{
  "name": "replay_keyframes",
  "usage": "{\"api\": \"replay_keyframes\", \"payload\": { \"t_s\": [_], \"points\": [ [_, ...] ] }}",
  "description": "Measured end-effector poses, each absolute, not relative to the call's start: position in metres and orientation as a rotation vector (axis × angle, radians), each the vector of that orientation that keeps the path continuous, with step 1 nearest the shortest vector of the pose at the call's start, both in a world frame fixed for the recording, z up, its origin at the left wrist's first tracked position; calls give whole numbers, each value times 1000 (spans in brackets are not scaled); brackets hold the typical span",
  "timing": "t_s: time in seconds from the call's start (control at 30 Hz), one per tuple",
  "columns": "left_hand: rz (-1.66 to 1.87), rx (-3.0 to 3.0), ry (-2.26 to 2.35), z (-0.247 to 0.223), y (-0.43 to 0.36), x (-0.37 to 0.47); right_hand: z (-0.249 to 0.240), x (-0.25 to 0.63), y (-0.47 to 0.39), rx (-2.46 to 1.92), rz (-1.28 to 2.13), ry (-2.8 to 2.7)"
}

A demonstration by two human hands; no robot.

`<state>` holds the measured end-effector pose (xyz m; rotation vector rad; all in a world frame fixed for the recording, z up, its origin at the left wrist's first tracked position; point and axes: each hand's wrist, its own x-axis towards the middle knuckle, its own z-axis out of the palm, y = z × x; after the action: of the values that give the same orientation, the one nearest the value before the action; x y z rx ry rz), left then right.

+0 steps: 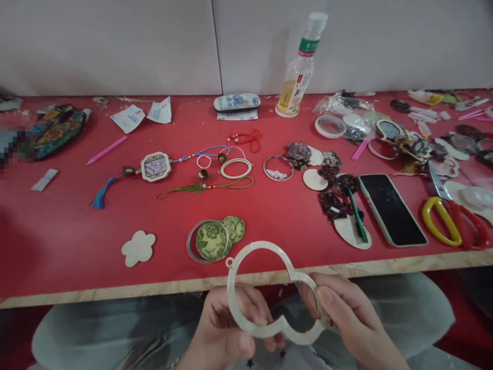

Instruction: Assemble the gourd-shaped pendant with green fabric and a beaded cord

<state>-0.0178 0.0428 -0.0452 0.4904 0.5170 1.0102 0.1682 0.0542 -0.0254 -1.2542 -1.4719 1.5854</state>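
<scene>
Just in front of the table edge, both my hands hold a pale gourd-shaped frame (259, 245), a large ring joined to a smaller one, with a tiny loop at its upper left. My right hand (348, 313) pinches the small ring's right side between thumb and fingers. At the large ring's lower left rim, my left hand (234, 324) has its thumb in front and fingers behind, partly hidden by the rim. Beyond the frame lie a round metal-coloured ring (188, 244), green patterned fabric pieces (211, 240) and a cream flower-shaped piece (138, 248).
Behind are an octagonal pendant (155, 166), an oval frame (236, 168) and a ring of small beads (278, 168). To the right lie dark fabric pieces (331, 204), a phone (393, 209) and scissors (441, 221). A bottle (300, 72) stands near the wall.
</scene>
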Motion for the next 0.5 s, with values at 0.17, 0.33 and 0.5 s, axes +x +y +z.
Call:
{"api": "replay_keyframes", "payload": {
  "t_s": [0.17, 0.33, 0.5],
  "points": [
    [981, 290, 370, -52, 42, -11, -26, 167, 55, -1287, 1582, -1469],
    [1040, 209, 249, -65, 41, -3, -30, 169, 54, -1324, 1620, -1427],
    [1111, 186, 269, -69, 45, -5, -34, 170, 53, -1354, 1688, -1281]
  ]
}}
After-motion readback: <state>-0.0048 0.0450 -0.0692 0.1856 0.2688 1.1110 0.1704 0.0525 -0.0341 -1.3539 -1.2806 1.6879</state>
